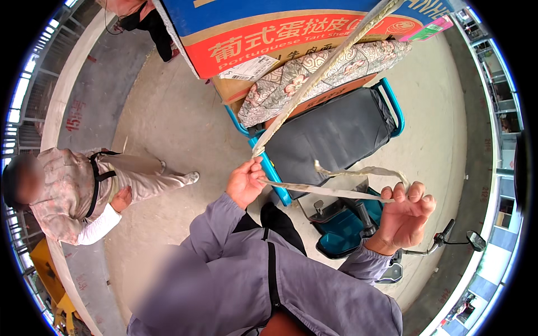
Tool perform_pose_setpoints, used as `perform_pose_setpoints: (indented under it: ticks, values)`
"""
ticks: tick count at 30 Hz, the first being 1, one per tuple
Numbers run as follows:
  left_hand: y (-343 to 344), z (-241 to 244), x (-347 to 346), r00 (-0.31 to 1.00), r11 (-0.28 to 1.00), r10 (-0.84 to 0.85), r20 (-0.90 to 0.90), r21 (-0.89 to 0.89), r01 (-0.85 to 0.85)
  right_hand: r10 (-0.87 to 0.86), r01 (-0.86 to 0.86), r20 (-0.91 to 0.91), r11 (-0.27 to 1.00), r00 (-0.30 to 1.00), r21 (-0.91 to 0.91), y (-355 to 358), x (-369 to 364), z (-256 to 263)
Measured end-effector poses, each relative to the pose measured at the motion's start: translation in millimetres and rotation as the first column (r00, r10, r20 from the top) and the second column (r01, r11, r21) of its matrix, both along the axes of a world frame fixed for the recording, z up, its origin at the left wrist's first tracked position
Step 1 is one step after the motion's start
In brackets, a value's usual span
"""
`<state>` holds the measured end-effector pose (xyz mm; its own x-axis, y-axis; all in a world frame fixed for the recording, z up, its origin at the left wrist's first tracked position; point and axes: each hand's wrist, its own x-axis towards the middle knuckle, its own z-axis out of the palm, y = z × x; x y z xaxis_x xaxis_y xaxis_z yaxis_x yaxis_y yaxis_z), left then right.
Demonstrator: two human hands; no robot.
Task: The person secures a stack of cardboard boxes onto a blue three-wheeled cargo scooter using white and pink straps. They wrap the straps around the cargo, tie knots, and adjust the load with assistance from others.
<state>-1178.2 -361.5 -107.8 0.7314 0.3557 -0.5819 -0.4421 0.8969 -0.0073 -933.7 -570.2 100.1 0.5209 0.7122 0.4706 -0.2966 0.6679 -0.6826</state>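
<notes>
A pale flat strap [304,90] runs taut from the cargo's top edge, over a patterned cloth bundle [286,88], down to the blue rail of a tricycle. Where it meets the rail, my left hand [247,179] pinches it between thumb and fingers. From there the strap stretches across to my right hand [405,214], whose curled fingers grip it; its loose end loops back to the left above the seat. Cardboard boxes [269,38] are stacked behind the cloth. The black seat [328,136] lies between the cargo and my hands.
A person [75,193] in a patterned vest stands at the left. Another person's dark-clad leg [159,38] shows at the upper left. The tricycle's handlebar [433,248] and mirror [476,240] extend at the right. Raised concrete kerbs curve along both sides of the floor.
</notes>
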Motion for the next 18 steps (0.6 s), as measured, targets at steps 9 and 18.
perform_pose_setpoints:
  ticks: [9,18]
  values:
    - [24.4,40.8,-126.9,0.952,0.902,-0.088,-0.292,0.383,0.201,0.67,-0.214,0.567,0.716,0.479,-0.665,53.0,-66.9,45.2]
    - [34.9,61.4,-136.0,0.959,0.605,0.036,-0.28,0.77,0.202,0.174,0.572,0.685,0.429,0.707,-0.699,126.6,-28.2,38.3]
